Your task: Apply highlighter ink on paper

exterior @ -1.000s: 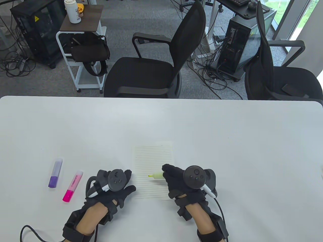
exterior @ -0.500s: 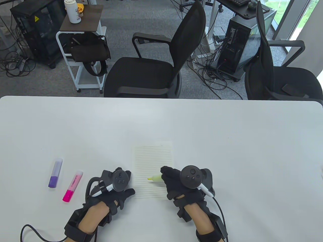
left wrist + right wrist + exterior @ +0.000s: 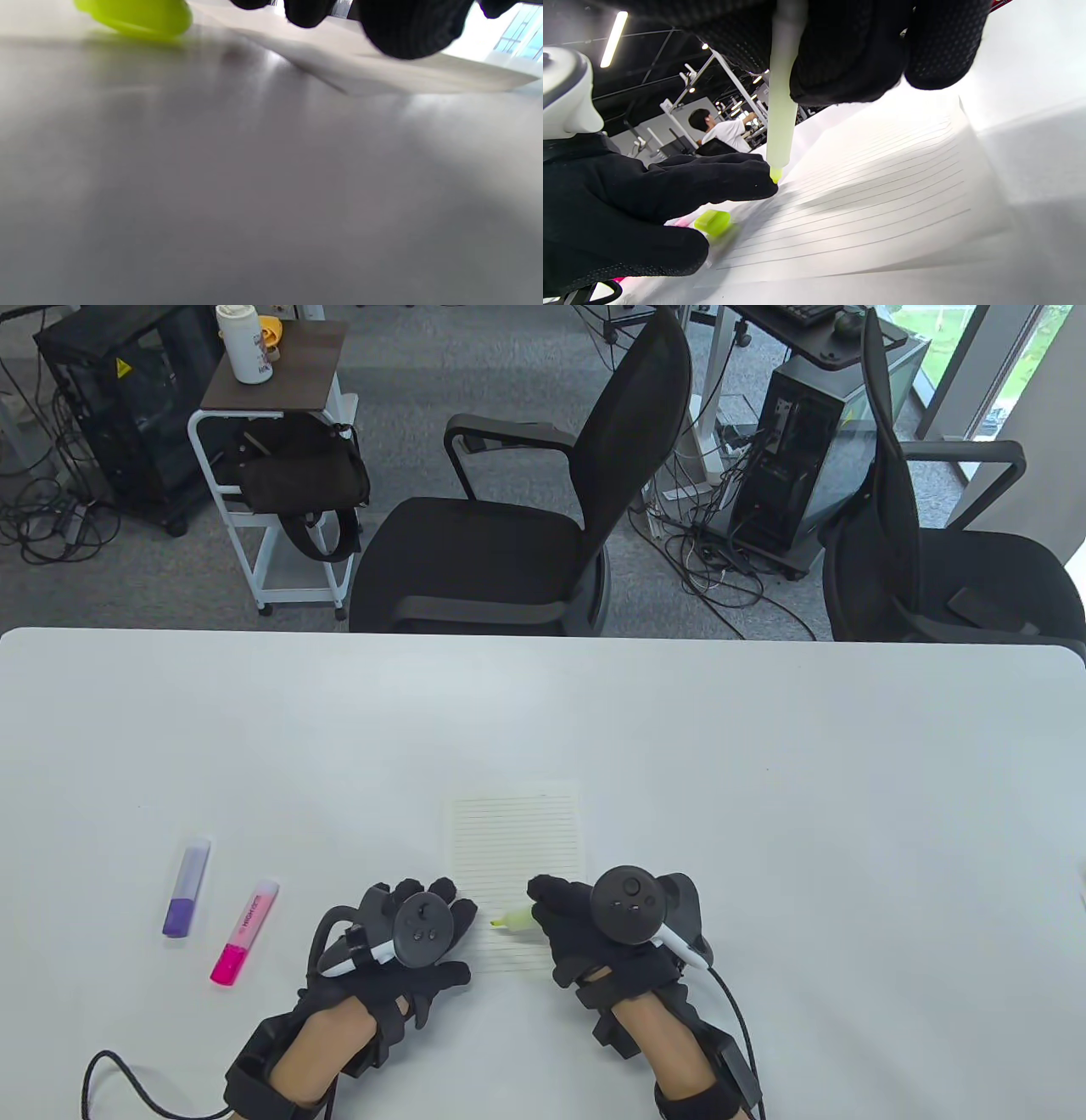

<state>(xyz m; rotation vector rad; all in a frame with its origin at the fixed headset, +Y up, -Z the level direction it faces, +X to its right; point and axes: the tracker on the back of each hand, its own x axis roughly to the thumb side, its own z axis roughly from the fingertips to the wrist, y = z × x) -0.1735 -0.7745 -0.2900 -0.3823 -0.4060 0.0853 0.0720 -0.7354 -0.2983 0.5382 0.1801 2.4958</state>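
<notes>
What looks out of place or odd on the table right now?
Only the yellow-green cap, lying loose beside the lined paper under the left hand. The right hand holds the uncapped highlighter.

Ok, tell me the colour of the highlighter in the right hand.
Pale yellow-green highlighter, tip brighter yellow; the right wrist view shows it best.

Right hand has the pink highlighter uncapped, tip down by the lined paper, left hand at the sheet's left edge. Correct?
Not pink: the right hand holds the yellow highlighter, as the right wrist view shows. The pink highlighter lies capped on the table. The rest stands: lined paper, left hand.
</notes>
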